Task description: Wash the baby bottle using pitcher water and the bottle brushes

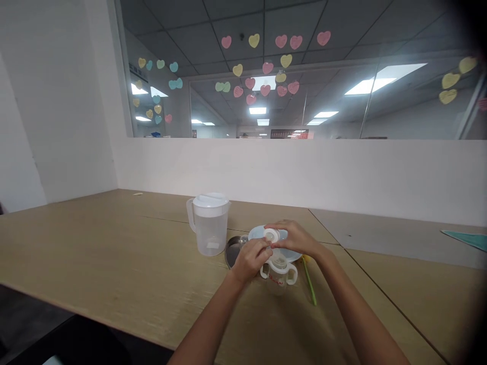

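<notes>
Here are both hands, meeting above the counter [114, 253], and the right hand [299, 238] has its grip pinched around a small white ring-shaped cap [271, 235] with a clear centre. The left hand [249, 259] curls in at the cap's lower side; whether its fingers pinch anything, I can't tell. Just below stands a clear cup with two white handles [279, 284], in front of a pale blue plate [291, 255]. The danger: that cap sits at the fingertips, so a loose pinch could drop it onto the cup, and a low left wrist could nudge a handle and tip it. The shallow round metal dish [233, 248] is partly covered by the left hand, beside the translucent lidded pitcher [211, 230]. The green-handled tool [310, 284] has a yellow end, mostly hidden, and the cup's red print is too blurred to read.
</notes>
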Demonstrator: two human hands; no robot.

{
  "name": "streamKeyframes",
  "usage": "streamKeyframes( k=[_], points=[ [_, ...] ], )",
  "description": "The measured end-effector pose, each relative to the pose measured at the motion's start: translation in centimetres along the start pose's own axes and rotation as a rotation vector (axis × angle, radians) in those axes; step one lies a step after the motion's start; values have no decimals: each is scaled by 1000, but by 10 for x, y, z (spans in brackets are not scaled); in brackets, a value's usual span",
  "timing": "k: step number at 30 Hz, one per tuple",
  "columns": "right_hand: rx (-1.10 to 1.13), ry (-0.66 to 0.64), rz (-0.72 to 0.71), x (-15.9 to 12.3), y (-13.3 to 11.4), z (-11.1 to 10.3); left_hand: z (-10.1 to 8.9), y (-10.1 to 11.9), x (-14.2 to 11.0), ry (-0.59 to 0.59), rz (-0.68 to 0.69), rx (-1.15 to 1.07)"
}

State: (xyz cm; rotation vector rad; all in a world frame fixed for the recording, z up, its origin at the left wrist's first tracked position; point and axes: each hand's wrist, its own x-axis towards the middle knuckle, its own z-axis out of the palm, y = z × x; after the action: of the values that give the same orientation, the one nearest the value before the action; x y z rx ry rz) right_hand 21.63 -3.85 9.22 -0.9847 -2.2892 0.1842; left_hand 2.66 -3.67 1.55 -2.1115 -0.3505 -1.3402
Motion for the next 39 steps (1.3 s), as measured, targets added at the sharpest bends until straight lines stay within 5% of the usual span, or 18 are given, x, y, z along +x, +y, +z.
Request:
streamKeyframes(
  k=[11,19,24,28,33,39],
  points=[
    [-104,35,44,-17,7,0,10,13,9,-19,-146,-82],
    [190,665,466,-45,21,12,7,14,0,-227,-519,-358],
    [232,593,333,-49,0,53,21,23,-12,-329,-723,-506],
    [47,559,158,-48,-12,73,27,26,-14,-305,-640,-488],
    [-120,558,164,-52,-4,77,31,25,-18,-319,-613,-466],
    [-30,520,191,-55,5,73,31,23,-22,-358,-633,-440]
  ],
)
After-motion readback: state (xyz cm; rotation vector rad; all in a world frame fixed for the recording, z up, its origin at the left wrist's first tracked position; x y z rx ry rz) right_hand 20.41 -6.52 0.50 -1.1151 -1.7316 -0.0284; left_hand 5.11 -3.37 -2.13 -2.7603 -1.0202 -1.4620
